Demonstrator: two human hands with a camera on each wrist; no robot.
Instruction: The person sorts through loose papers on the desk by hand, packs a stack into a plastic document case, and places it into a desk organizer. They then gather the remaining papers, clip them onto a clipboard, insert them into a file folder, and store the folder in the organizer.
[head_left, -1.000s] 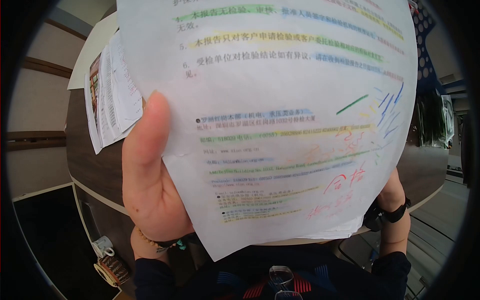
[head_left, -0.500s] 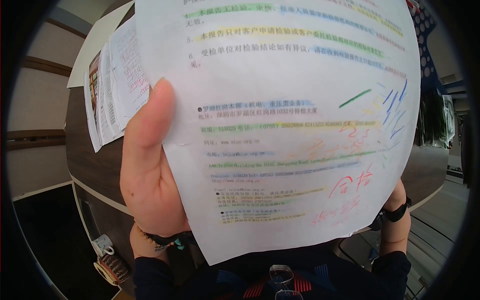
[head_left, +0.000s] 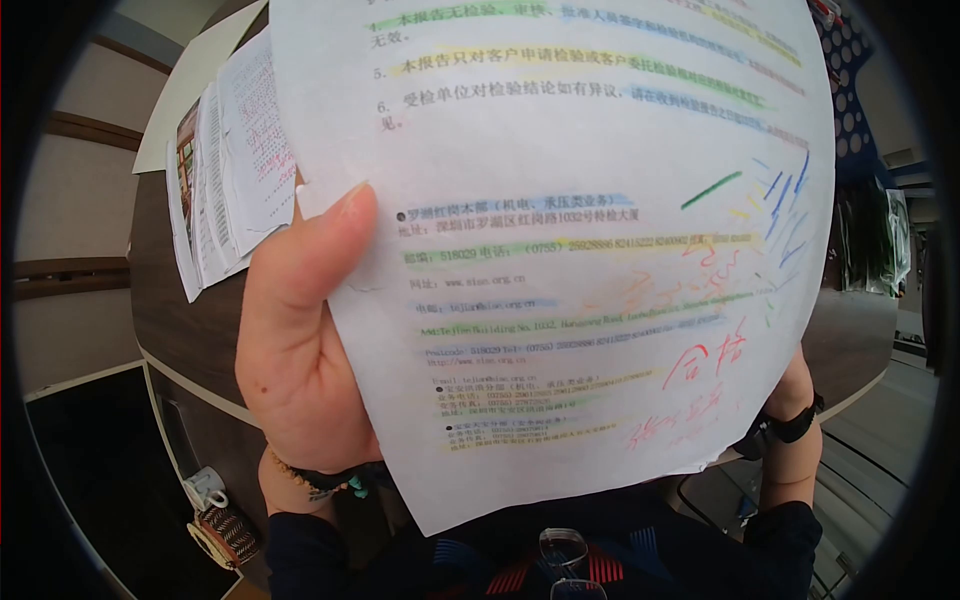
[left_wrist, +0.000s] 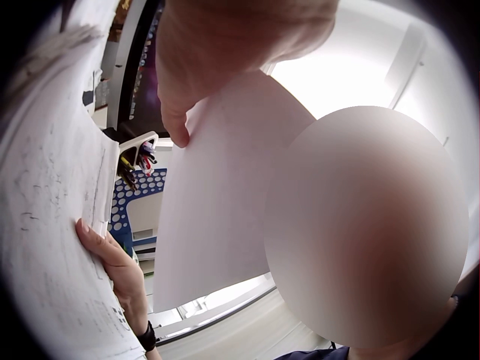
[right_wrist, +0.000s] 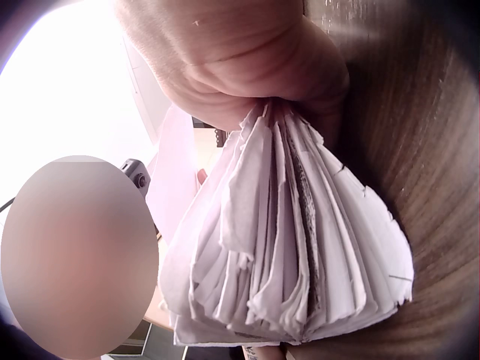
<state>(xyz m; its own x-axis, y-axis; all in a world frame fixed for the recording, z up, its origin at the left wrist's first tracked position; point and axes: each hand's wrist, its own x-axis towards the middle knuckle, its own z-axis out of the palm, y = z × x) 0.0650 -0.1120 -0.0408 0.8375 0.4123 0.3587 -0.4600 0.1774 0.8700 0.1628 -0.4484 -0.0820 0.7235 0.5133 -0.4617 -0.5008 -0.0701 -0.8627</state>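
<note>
A printed sheet (head_left: 560, 290) with coloured highlighter bands and red handwriting fills the middle of the head view. My left hand (head_left: 300, 350) grips its left edge, thumb laid over the printed side. The same sheet (left_wrist: 217, 180) shows its blank side in the left wrist view. Mostly behind it in the head view is my right hand (head_left: 788, 390), with a dark band on the wrist. In the right wrist view, this hand (right_wrist: 240, 60) grips a thick stack of papers (right_wrist: 337, 255) with worn, fanned-out edges, close by the brown tabletop.
Loose written pages (head_left: 250, 150) lie on the dark wooden table (head_left: 160, 240) at the left. A white mug (head_left: 205, 490) and a woven round container (head_left: 225, 540) are at lower left. A pen holder (left_wrist: 139, 150) stands near a screen (left_wrist: 142, 82).
The sheet has shifted slightly right, uncovering red-marked pages at the left and covering the paper edges seen beneath it before. My left thumb has tipped over further onto the sheet.
</note>
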